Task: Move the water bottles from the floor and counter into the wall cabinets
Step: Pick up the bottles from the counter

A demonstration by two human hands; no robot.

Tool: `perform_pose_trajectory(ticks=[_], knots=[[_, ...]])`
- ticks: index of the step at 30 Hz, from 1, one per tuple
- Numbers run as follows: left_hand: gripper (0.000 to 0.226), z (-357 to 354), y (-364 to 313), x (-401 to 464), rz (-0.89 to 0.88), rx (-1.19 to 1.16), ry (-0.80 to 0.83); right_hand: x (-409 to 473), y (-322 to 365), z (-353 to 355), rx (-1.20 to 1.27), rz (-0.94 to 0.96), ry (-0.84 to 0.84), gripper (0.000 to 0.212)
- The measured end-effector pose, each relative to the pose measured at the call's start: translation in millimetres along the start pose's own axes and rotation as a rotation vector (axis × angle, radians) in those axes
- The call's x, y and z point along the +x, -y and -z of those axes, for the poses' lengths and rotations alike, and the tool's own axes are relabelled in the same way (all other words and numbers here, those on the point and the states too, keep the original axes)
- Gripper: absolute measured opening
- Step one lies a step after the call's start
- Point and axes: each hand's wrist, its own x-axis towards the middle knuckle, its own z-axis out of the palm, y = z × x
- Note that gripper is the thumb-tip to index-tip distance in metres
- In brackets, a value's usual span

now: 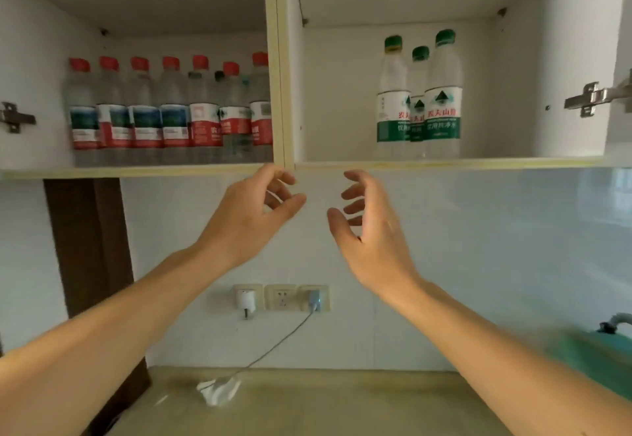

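Two open wall cabinets fill the top of the view. The left cabinet [136,171] holds a row of several red-capped water bottles [174,110]. In the right cabinet [444,162] stand three green-capped water bottles [441,93], grouped near the middle. My left hand [253,213] and my right hand [366,227] are raised just below the cabinets' bottom edge, facing each other with fingers loosely curled. Neither hand holds anything.
Cabinet door hinges [591,98] stick out at the right and left sides. Below are a tiled wall, a socket strip [282,297] with a plugged cable, a beige counter [325,408] with a crumpled white item [219,389], and a green object [595,357] at the right.
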Motion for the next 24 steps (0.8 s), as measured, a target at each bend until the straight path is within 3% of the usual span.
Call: perform_pose_trajectory(ticks=[4,11,17,24], knots=[[0.026,1,54,-71,0.173,0.078,0.129,-68,-15,-52,0.021,-0.164,0.214,0.051],[0.023,-25,138,-202,0.530,0.092,0.296,-182,-51,-126,-0.040,-0.398,0.536,0.032],[0.035,-63,200,-299,0.916,0.078,0.331,-271,-92,-170,0.003,-0.716,0.695,0.021],[0.043,-102,233,-364,1.161,0.073,0.485,-341,-136,-199,0.000,-0.970,0.843,0.012]])
